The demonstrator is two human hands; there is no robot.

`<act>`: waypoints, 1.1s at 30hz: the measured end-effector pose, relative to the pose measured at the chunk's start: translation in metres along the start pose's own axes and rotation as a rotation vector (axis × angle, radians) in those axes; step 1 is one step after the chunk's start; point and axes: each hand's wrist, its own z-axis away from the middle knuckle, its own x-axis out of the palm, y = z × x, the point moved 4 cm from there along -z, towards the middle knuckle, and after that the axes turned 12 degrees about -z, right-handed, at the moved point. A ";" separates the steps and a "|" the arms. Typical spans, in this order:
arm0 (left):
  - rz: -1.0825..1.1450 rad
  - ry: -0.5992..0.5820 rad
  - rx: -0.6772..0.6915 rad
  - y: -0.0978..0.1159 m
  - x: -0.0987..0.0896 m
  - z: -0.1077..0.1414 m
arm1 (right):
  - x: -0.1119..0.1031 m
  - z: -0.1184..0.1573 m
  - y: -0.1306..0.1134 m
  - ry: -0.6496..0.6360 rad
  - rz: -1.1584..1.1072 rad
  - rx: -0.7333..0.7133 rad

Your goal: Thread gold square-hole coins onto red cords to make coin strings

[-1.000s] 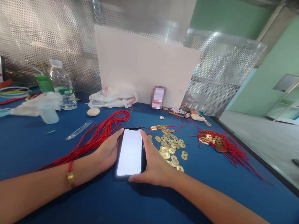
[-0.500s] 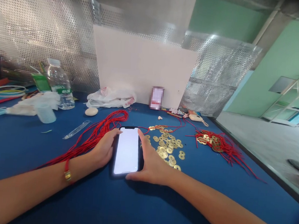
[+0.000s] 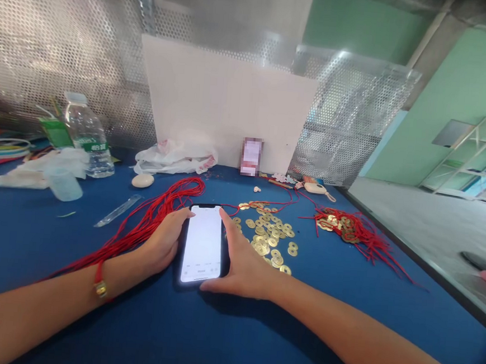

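Note:
A smartphone [image 3: 203,243] with a bright, mostly white screen is held upright between both hands above the blue table [image 3: 138,331]. My left hand [image 3: 166,242] grips its left edge, thumb near the upper corner. Along the right side my right hand [image 3: 247,263] is closed on it, one finger at the top corner and another at the bottom edge. Fingers behind the phone are hidden. A bundle of red cords [image 3: 151,225] lies beside my left hand. Loose brass-coloured coins with holes [image 3: 272,242] are scattered just beyond my right hand.
Red cords tied with coins [image 3: 342,226] lie at the right. At the back are a white plastic bag [image 3: 175,159], a propped-up blurred phone [image 3: 251,156] and a white oval case [image 3: 142,181]. A water bottle [image 3: 90,142] and a plastic cup [image 3: 64,183] stand left.
Small rows of text or icons have appeared low on the phone's screen. The whole view has shifted slightly, so things sit a little further left. Both hands keep their hold.

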 end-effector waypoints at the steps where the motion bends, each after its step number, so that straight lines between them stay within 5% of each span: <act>1: 0.003 0.001 0.002 0.000 0.000 0.000 | 0.000 0.000 0.000 0.001 -0.002 -0.001; 11: 0.144 -0.071 0.056 0.003 0.009 0.010 | -0.002 0.000 -0.002 0.092 -0.020 -0.030; 17: 0.140 -0.411 0.070 -0.003 0.024 0.032 | -0.013 -0.003 0.013 0.284 -0.031 0.033; 22: 0.010 -0.507 0.123 0.002 0.025 0.037 | -0.014 -0.002 0.018 0.307 -0.010 0.038; 33: -0.021 -0.339 0.177 0.001 0.027 0.036 | -0.014 0.004 0.001 0.202 -0.048 -0.002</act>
